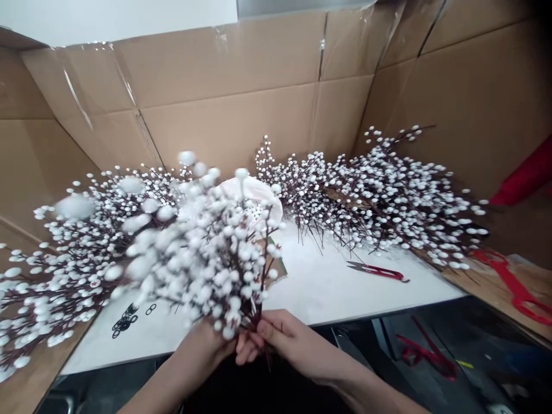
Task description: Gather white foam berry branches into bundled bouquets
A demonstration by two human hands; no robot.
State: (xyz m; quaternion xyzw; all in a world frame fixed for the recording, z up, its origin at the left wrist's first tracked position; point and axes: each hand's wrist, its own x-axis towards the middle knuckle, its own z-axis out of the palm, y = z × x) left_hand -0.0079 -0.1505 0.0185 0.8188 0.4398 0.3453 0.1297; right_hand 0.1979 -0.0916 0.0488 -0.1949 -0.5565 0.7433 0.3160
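Note:
A bunch of dark twigs covered in white berries rises in front of me, blurred by motion. My left hand is wrapped round the stems at its base, partly hidden behind the berries. My right hand meets it there, with thumb and fingers pinched on the same stems. Both hands are at the near edge of the white table top.
More white-berry branches lie heaped at the left and back right. Red thread snips lie on the table, red scissors on cardboard at the right, black rings at the left. Cardboard walls enclose the table.

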